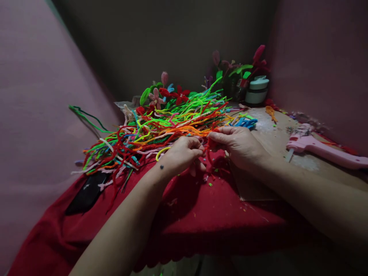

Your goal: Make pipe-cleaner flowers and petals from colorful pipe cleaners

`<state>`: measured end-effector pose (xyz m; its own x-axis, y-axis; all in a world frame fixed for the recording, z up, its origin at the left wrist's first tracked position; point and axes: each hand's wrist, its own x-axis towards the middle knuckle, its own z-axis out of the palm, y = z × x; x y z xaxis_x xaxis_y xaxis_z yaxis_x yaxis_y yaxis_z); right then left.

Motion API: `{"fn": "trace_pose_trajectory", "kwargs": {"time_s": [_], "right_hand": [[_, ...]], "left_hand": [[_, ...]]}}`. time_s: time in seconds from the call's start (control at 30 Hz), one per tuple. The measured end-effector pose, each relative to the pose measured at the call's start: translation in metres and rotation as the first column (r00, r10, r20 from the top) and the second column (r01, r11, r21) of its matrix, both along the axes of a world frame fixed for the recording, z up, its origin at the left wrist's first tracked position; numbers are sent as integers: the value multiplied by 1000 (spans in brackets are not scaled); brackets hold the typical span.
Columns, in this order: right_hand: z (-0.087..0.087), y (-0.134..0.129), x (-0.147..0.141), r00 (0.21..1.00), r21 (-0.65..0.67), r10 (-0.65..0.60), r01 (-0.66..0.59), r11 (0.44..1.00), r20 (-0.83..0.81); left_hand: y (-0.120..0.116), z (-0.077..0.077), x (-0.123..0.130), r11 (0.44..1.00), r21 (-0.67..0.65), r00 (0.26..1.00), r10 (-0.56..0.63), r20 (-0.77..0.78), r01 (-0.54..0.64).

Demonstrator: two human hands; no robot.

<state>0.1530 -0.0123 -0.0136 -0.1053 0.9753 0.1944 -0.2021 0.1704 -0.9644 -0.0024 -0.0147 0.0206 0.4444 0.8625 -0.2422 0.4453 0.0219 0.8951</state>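
Over the red cloth, my right hand (238, 147) pinches a red pipe cleaner (211, 151) between thumb and fingertips; the fuzzy strand bends and hangs below the fingers. Just to its left, my left hand (184, 153) has its thumb and forefinger brought together close to that red strand. What sits between those fingertips is too small to tell. Behind both hands spreads a large tangled pile of pipe cleaners (184, 119) in green, red, orange, yellow, pink and white.
A pink hot glue gun (324, 147) lies on a brown board (267, 134) at right. Behind stand pipe-cleaner flowers (181, 95) and a pale green lidded jar (257, 91). A dark flat object (86, 195) rests at left on the red cloth (207, 214), amid scattered scraps.
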Motion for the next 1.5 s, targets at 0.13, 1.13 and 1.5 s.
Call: {"fn": "trace_pose_trajectory", "kwargs": {"time_s": [0.13,1.13,1.5], "right_hand": [[1,-1,-1,997,-85,-2,-4,996,-75],[2,3,2,985,-166,-3,-27,986,-175],[0,1,0,982,-127,46,-70,989,-182]], "left_hand": [[1,4,-6,990,134,987,-15,-162,37],[2,4,-7,949,302,995,-96,-12,96],[1,-2,0,949,314,998,-50,34,37]]}}
